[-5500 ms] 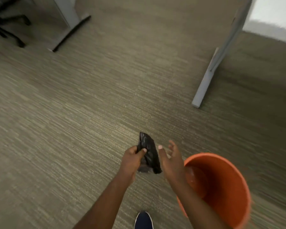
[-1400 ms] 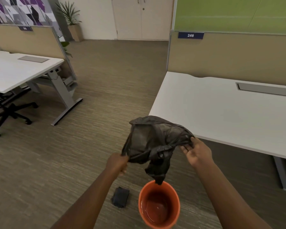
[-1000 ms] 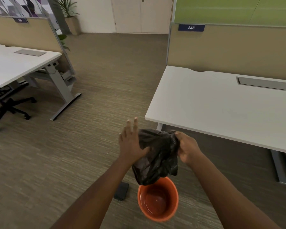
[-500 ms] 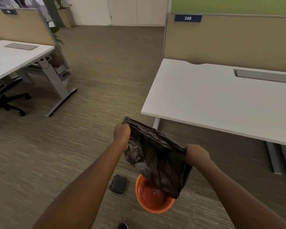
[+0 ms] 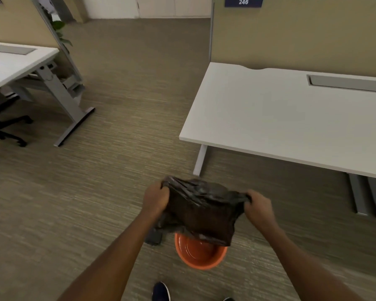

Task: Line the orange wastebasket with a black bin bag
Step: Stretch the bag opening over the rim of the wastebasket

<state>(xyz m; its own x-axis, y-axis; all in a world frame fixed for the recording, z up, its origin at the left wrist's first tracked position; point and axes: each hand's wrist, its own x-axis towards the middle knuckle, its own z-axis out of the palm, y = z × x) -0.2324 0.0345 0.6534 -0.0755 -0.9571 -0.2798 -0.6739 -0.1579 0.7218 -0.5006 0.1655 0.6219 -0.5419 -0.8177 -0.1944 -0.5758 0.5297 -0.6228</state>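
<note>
The orange wastebasket (image 5: 201, 256) stands on the carpet just in front of my feet, its far rim hidden behind the bag. Above it hangs the black bin bag (image 5: 201, 210), unfolded and stretched sideways between my hands. My left hand (image 5: 155, 198) grips the bag's left top edge. My right hand (image 5: 257, 206) grips its right top edge. The bag's bottom dangles just over the basket's opening.
A small dark folded object (image 5: 153, 236) lies on the floor left of the basket. A white desk (image 5: 280, 118) stands to the right, with its leg (image 5: 200, 159) near the bag. Another desk (image 5: 15, 64) and an office chair base (image 5: 7, 129) are at the left.
The folded bag has been shaken out and opened. Since half a second ago my hands have levelled out and pulled further apart, spreading the bag's top over the basket.
</note>
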